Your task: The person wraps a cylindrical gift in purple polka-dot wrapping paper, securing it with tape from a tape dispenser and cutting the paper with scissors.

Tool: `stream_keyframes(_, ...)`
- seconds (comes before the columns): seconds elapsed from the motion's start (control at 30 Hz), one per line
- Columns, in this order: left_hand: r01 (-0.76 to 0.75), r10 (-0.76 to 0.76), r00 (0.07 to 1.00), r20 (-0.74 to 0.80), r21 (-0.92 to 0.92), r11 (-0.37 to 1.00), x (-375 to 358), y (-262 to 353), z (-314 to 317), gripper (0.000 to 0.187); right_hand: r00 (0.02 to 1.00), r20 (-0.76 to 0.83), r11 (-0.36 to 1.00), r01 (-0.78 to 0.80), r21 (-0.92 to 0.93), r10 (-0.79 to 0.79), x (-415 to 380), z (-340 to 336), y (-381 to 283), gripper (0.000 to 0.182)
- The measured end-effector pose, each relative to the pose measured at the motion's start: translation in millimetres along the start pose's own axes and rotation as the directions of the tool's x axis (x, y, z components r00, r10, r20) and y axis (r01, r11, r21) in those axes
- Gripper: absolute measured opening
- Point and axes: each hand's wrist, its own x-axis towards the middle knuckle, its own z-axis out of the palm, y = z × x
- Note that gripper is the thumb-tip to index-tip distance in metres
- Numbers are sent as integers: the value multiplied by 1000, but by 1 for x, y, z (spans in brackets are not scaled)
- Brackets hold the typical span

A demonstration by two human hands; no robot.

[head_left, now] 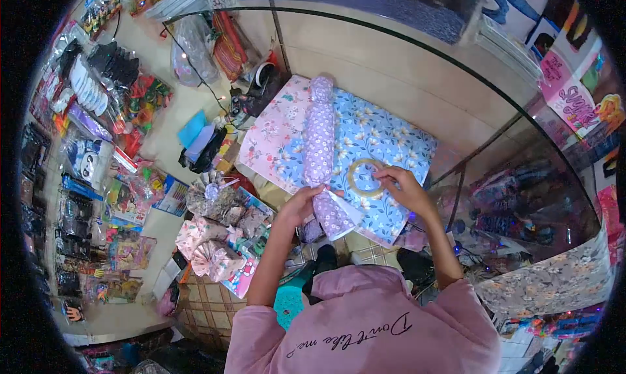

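A long roll-shaped package in purple floral wrapping paper [318, 133] lies across the wrapping sheets, its near end gathered into a neck and flaring into a loose flap. My left hand [300, 206] is closed round that gathered neck, with the fingertips partly hidden. Just right of the package is a yellowish roll of tape [351, 178]. The fingers of my right hand [400, 187] pinch together at its right rim. Below both is a blue floral sheet [385, 136], with a pink floral sheet [277, 126] beside it on the left.
Pink and grey wrapped bundles with pleated fans [218, 260] sit left of my arm. A glass counter edge [450, 58] curves along the back and right. Packaged goods [85, 159] cover the left side. A black object with cables [251, 103] lies behind the pink sheet.
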Motion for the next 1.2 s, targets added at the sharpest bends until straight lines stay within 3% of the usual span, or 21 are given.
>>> stream_keyframes(0.07, 17, -16, 999, 32, -15, 1000, 0, 1, 6, 40, 998, -14, 998, 53, -45, -53, -5, -1, 7, 18)
stream_keyframes(0.17, 13, -9, 1000, 18, -221, 975, 0, 1, 8, 29, 995, 23, 984, 103, -148, -100, -11, -7, 10, 21)
stream_keyframes(0.3, -39, 0, 990, -140, -275, 961, -1, 2, 1, 22, 994, 30, 979, 109, -174, -105, -17, -8, 7, 21)
stream_keyframes(0.37, -18, -15, 994, -107, -293, 956, 1, 0, -5, 22, 994, 22, 973, 112, -204, -110, -17, 0, 17, 20)
stream_keyframes(0.47, 2, -25, 997, -73, -304, 953, 2, 0, -10, 23, 974, -48, 891, 181, -416, -220, -15, 14, 14, 20)
stream_keyframes(0.6, 34, -43, 999, -24, -285, 958, 1, 5, -3, 23, 988, 18, 848, 139, -511, -151, -13, 34, -8, 27)
stream_keyframes(0.7, 33, -3, 995, 104, -287, 957, 2, 6, 5, 24, 989, 57, 856, 144, -497, -133, -10, 42, 3, 29)
stream_keyframes(0.8, 53, -59, 998, -36, -147, 988, -3, 8, 14, 28, 986, 125, 876, 156, -456, -110, -7, 32, 5, 26)
stream_keyframes(0.9, -1, 1, 999, -45, 9, 1000, 6, 4, 8, 31, 987, 71, 920, 160, -357, -144, -7, 26, 3, 22)
stream_keyframes(1.1, 4, 6, 996, -93, 111, 994, 14, 7, 12, 37, 982, -82, 966, 151, -211, -171, -12, 18, -20, 21)
stream_keyframes(1.2, 71, 28, 979, -203, 464, 883, 25, 2, 3, 47, 969, -153, 976, 172, -133, -192, -13, 17, -16, 24)
